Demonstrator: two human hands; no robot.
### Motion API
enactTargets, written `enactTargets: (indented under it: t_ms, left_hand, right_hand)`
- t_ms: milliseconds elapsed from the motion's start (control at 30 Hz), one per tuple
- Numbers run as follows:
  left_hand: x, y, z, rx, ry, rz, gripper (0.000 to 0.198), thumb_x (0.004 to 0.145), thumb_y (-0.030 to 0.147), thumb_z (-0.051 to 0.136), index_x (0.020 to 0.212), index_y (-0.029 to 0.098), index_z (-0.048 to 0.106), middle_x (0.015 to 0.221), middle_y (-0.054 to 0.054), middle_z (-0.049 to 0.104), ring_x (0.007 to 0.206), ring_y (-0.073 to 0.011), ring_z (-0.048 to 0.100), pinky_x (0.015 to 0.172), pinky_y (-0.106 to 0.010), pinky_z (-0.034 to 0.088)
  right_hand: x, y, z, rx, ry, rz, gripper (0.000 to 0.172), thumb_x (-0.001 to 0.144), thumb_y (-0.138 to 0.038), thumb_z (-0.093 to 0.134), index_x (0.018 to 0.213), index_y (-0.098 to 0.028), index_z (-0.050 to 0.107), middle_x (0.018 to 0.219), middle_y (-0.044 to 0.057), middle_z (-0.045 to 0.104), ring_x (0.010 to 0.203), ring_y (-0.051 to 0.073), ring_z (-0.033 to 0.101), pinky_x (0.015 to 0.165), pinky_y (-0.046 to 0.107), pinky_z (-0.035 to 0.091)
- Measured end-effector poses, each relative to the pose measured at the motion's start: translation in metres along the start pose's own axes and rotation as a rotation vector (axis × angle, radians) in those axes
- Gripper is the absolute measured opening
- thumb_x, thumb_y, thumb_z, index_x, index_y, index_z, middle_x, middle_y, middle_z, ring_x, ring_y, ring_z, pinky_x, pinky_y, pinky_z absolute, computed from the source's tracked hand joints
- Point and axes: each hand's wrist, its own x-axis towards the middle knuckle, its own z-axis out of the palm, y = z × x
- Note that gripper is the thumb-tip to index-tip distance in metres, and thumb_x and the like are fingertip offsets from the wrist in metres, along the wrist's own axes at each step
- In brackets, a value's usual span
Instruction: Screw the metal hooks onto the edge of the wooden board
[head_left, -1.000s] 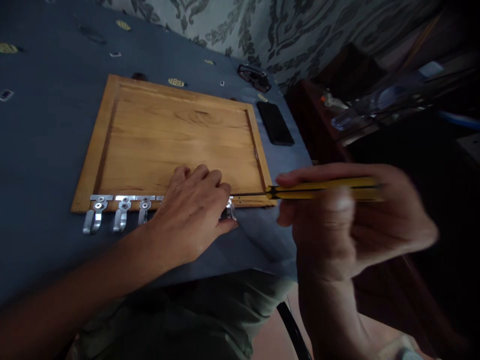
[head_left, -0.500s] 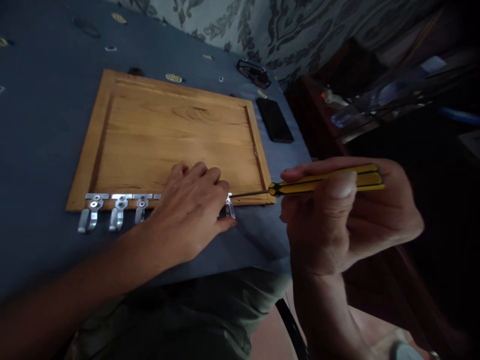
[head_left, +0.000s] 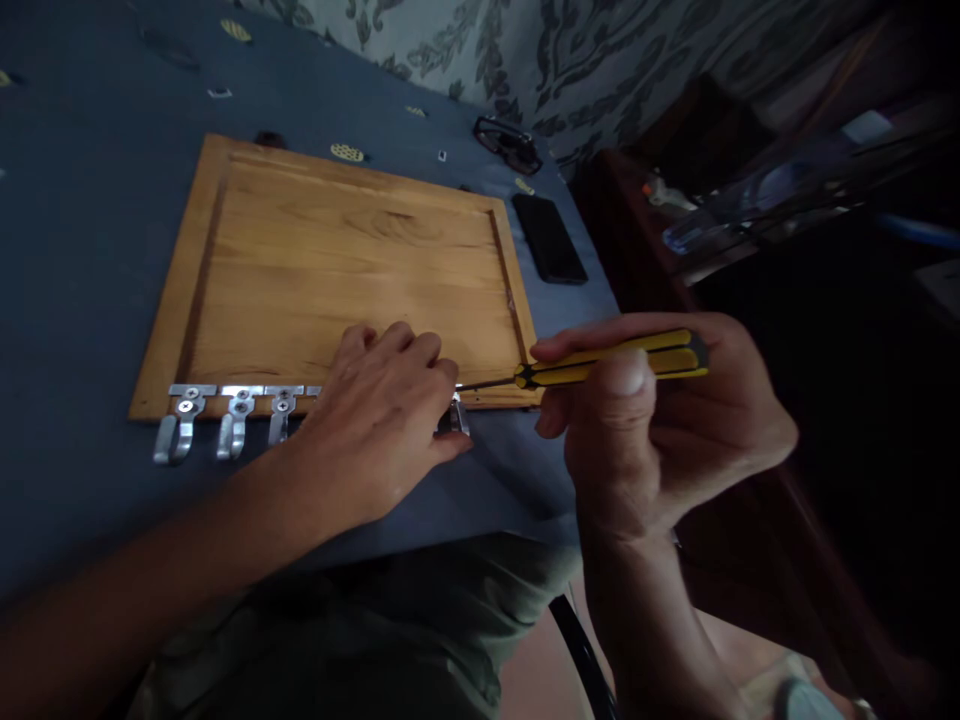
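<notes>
Grasping a yellow-and-black screwdriver (head_left: 574, 370) by its handle in the right hand (head_left: 660, 430), laying the thumb along its side and pointing the thin shaft leftward, low over the near right part of a framed wooden board (head_left: 360, 250). Aiming the tip at a metal hook (head_left: 460, 416) just beside the left hand (head_left: 386, 415); touching it or stopping short, impossible to tell which. Resting the left hand palm down across the board's near edge, bending the fingers over the panel and setting the thumb at or against that same hook; covering the stretch of edge beneath, so unable to tell about any grasp there. Showing three more hooks (head_left: 240, 408) in a row along the near edge, left of the left hand, jutting out past the wood. Lying flat on the blue surface (head_left: 75, 250), near a black phone (head_left: 550, 240) to the right and dark glasses (head_left: 517, 153) farther back.
</notes>
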Motion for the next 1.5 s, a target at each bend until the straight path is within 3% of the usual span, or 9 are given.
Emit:
enactTargets:
  t_ms: [167, 400, 667, 933, 1033, 1200, 1367, 1433, 1500]
  left_hand:
    - [-0.002, -0.001, 0.004, -0.001, 0.069, 0.028, 0.028, 0.092, 0.045, 0.080, 0.098, 0.019, 0.075, 0.101, -0.009, 0.069, 0.111, -0.0345, 0.064, 0.092, -0.049, 0.047]
    - [-0.003, -0.002, 0.006, -0.021, 0.113, 0.038, 0.024, 0.093, 0.042, 0.080, 0.096, 0.019, 0.074, 0.100, -0.008, 0.069, 0.111, -0.0334, 0.065, 0.094, -0.049, 0.047]
    - [-0.003, -0.001, 0.005, -0.006, 0.099, 0.038, 0.025, 0.094, 0.043, 0.078, 0.098, 0.018, 0.075, 0.101, -0.009, 0.070, 0.111, -0.0346, 0.065, 0.092, -0.050, 0.048]
    - [-0.003, -0.002, 0.008, 0.005, 0.120, 0.038, 0.023, 0.093, 0.041, 0.078, 0.095, 0.019, 0.074, 0.098, -0.008, 0.069, 0.109, -0.0337, 0.065, 0.091, -0.049, 0.048]
    - [-0.003, -0.002, 0.007, 0.008, 0.095, 0.037, 0.024, 0.094, 0.042, 0.077, 0.095, 0.018, 0.073, 0.099, -0.009, 0.069, 0.110, -0.0344, 0.065, 0.093, -0.051, 0.048]
    - [-0.003, -0.001, 0.004, 0.001, 0.073, 0.025, 0.028, 0.093, 0.046, 0.079, 0.098, 0.019, 0.074, 0.102, -0.009, 0.070, 0.112, -0.0347, 0.065, 0.095, -0.051, 0.049]
    - [-0.002, -0.001, 0.003, -0.026, 0.074, 0.017, 0.028, 0.092, 0.045, 0.081, 0.101, 0.019, 0.075, 0.104, -0.009, 0.071, 0.115, -0.0355, 0.065, 0.097, -0.052, 0.048]
    - [-0.001, -0.001, 0.003, -0.046, 0.063, 0.008, 0.028, 0.091, 0.045, 0.082, 0.101, 0.020, 0.076, 0.108, -0.008, 0.072, 0.117, -0.0362, 0.064, 0.097, -0.053, 0.048]
    - [0.000, -0.001, 0.003, -0.068, 0.038, -0.001, 0.027, 0.091, 0.044, 0.082, 0.103, 0.021, 0.076, 0.113, -0.008, 0.073, 0.119, -0.0362, 0.064, 0.098, -0.054, 0.048]
  right_hand:
    - [0.011, 0.004, -0.010, 0.054, -0.178, 0.007, 0.007, 0.099, -0.033, 0.074, 0.100, -0.027, 0.077, 0.090, -0.003, 0.080, 0.050, 0.007, 0.063, 0.043, 0.023, 0.049]
    - [0.022, 0.014, -0.023, 0.119, -0.330, 0.024, 0.011, 0.095, -0.028, 0.080, 0.106, -0.028, 0.080, 0.094, -0.004, 0.082, 0.052, 0.009, 0.068, 0.046, 0.023, 0.055]
    - [0.008, 0.013, -0.017, 0.075, -0.179, 0.045, 0.006, 0.094, -0.029, 0.080, 0.100, -0.031, 0.080, 0.094, -0.003, 0.081, 0.049, 0.010, 0.064, 0.044, 0.028, 0.054]
    - [-0.011, 0.000, 0.007, -0.149, 0.091, 0.044, 0.007, 0.094, -0.035, 0.080, 0.095, -0.029, 0.076, 0.083, -0.004, 0.077, 0.044, 0.009, 0.058, 0.038, 0.028, 0.043]
    - [-0.014, -0.002, 0.007, -0.161, 0.105, 0.046, 0.008, 0.095, -0.036, 0.080, 0.096, -0.030, 0.076, 0.085, -0.004, 0.078, 0.045, 0.009, 0.059, 0.041, 0.029, 0.044]
    - [-0.001, 0.003, -0.006, -0.150, -0.023, 0.013, 0.009, 0.095, -0.039, 0.078, 0.092, -0.031, 0.076, 0.082, -0.002, 0.075, 0.068, 0.017, 0.067, 0.062, 0.035, 0.053]
    - [0.026, 0.008, -0.007, 0.121, -0.240, -0.046, 0.013, 0.094, -0.043, 0.078, 0.090, -0.030, 0.077, 0.097, 0.003, 0.079, 0.097, 0.025, 0.074, 0.088, 0.042, 0.062]
    - [0.037, 0.009, -0.004, 0.267, -0.345, 0.006, 0.023, 0.091, -0.053, 0.078, 0.086, -0.031, 0.076, 0.091, 0.003, 0.078, 0.084, 0.023, 0.074, 0.080, 0.041, 0.065]
    - [0.047, 0.009, -0.001, 0.438, -0.518, 0.097, 0.031, 0.091, -0.057, 0.077, 0.081, -0.028, 0.074, 0.078, 0.000, 0.073, 0.061, 0.017, 0.067, 0.062, 0.035, 0.063]
